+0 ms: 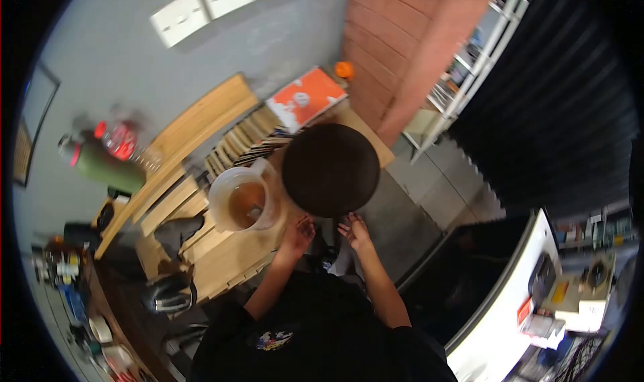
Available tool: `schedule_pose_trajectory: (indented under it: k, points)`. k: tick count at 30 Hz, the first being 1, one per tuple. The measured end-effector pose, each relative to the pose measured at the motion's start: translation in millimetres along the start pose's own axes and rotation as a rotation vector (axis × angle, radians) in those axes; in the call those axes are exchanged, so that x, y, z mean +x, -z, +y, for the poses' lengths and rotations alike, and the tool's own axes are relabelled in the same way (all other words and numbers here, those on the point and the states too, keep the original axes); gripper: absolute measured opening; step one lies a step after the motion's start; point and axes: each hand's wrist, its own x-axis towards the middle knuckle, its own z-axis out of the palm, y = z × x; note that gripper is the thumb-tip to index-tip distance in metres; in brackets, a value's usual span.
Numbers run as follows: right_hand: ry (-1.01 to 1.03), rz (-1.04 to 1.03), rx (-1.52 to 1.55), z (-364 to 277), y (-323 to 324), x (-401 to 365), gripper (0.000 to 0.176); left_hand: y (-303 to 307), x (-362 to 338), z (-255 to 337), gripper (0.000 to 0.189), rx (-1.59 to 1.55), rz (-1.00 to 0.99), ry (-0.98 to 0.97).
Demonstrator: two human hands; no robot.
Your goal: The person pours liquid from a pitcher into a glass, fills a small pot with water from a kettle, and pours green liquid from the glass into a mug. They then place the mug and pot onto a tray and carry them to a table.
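A large dark brown round disc (330, 169), flat like a stool seat, lies in front of me by the end of the wooden bench. Close to its near edge, my right hand (355, 230) is open, fingertips right at the rim. A little to the left, my left hand (301, 234) is also open, its fingers loosely bent and apart, with nothing visible in it. Beyond that hand stands a translucent plastic jug (221, 193) holding amber-brown liquid and a small greyish object. Its handle points toward the disc.
The slatted wooden bench (231, 256) carries a row of books (245, 140), an orange-and-white box (308, 99), and a black kettle (170, 293). A green bottle (111, 166) stands far left. A white-framed black-topped table (469, 261) is at right; white shelving (479, 67) stands behind.
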Motion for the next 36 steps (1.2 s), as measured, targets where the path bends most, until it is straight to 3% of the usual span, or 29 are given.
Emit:
schedule_pose_trajectory:
  k: [6,7,9,11,14,19,21,23,25,27,33,36]
  points:
    - [0.1,-0.051,0.238,7.9,1.8,47.3,0.039,6.9,-14.4,13.4,0.021,-0.052,0.083,-0.09]
    - [0.143,0.047,0.25,8.7,0.3,46.3,0.035,5.0,-15.7,13.0,0.022,-0.053,0.108,-0.088]
    - [0.193,0.158,0.284,-1.4,-0.3,30.5,0.031,4.6,-14.4,7.3,0.023,-0.032,0.126,-0.073]
    - [0.284,0.135,0.132,-29.5,1.2,-1.7,0.024,4.4,-7.9,-0.5,0.03,0.008,0.238,-0.038]
    - [0.395,0.032,0.212,-40.2,47.1,-25.4,0.018,-7.9,0.0,-15.2,0.04,0.04,0.275,0.01]
    - [0.456,0.192,0.201,-60.7,119.6,-148.6,0.022,-75.6,-2.1,-48.1,0.049,0.188,0.035,0.172]
    - [0.52,0.253,0.177,-57.8,151.0,-202.9,0.02,-105.9,-7.4,-72.3,0.051,0.242,-0.325,0.28]
    - [0.562,0.293,0.149,-33.3,197.5,-241.4,0.022,-132.6,-20.4,-102.2,0.05,0.435,-0.328,0.376]
    - [0.634,0.386,0.247,-22.2,201.3,-298.6,0.024,-147.3,-25.8,-138.2,0.048,0.641,-0.347,0.463]
    - [0.682,0.549,0.317,6.2,211.6,-335.1,0.025,-150.2,-26.2,-174.1,0.042,0.547,-0.513,0.692]
    - [0.788,0.952,0.487,103.2,193.6,-407.3,0.03,-158.4,-52.3,-264.0,0.039,0.766,-0.802,1.093]
    - [0.661,1.201,0.381,131.0,173.3,-433.4,0.023,-158.6,-72.6,-292.1,0.04,0.908,-0.819,1.199]
